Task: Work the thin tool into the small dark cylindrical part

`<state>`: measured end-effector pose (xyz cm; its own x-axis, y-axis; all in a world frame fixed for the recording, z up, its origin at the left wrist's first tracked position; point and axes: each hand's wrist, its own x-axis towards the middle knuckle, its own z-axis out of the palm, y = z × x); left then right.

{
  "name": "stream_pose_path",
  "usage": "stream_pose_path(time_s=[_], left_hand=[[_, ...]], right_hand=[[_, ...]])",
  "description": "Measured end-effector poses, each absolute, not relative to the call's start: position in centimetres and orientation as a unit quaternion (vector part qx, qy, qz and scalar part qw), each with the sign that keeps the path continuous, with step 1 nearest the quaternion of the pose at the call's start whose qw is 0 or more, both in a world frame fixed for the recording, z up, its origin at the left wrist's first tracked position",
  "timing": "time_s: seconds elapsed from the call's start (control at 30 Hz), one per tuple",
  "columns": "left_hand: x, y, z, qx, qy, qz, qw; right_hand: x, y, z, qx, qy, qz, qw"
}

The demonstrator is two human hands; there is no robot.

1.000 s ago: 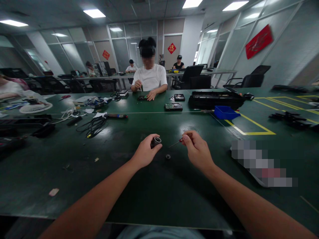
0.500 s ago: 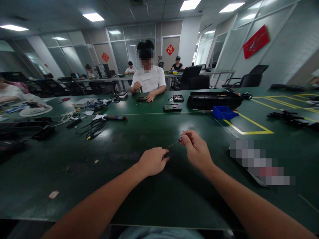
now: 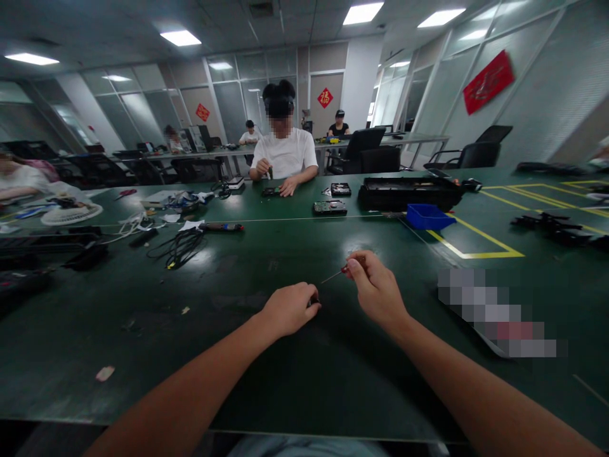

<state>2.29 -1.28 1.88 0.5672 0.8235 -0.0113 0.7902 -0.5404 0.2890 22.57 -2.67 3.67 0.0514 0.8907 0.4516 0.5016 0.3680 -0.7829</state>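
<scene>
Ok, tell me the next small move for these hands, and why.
I'd probably turn the left hand to expose the dark part: only a little of it shows within that hand's grip, while the thin tool in the right hand points toward it, its tip seemingly just short of the left hand.

The room is dim and cool in tone; light comes from overhead ceiling panels (image 3: 363, 13), which burn out to plain white; the dark green tabletop (image 3: 190, 381) throws back hazy glare beside the black cables (image 3: 177, 249) and just beyond the right hand (image 3: 373, 282); a soft, broad shadow spreads beside the right forearm (image 3: 457, 362); the wide lens stretches and tilts things toward the edges, the red banner (image 3: 489, 82) among them; the far background looks soft; coarse pixel blocks cover a pale item (image 3: 492, 311) at right.
</scene>
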Motion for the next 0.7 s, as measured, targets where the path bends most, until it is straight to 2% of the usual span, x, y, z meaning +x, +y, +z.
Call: stream_pose_path(time_s=[0.2, 0.33, 0.5, 0.63, 0.7], left_hand=[[2.7, -1.6, 1.8, 0.887, 0.45, 0.044, 0.097], [2.8, -1.6, 1.9, 0.876, 0.462, 0.061, 0.123], [1.9, -1.0, 2.5, 0.817, 0.481, 0.182, 0.261], [0.4, -0.1, 3.2, 0.709, 0.465, 0.319, 0.424], [-0.6, 0.4, 3.8, 0.665, 0.467, 0.358, 0.46]], right_hand=[[22.6, -2.7, 3.7, -0.531, -0.661, 0.195, 0.494], [22.6, -2.7, 3.7, -0.529, -0.663, 0.197, 0.491], [22.7, -2.7, 3.7, -0.531, -0.666, 0.193, 0.487], [22.7, -2.7, 3.7, -0.53, -0.669, 0.189, 0.486], [22.7, -2.6, 3.6, -0.53, -0.669, 0.19, 0.485]])
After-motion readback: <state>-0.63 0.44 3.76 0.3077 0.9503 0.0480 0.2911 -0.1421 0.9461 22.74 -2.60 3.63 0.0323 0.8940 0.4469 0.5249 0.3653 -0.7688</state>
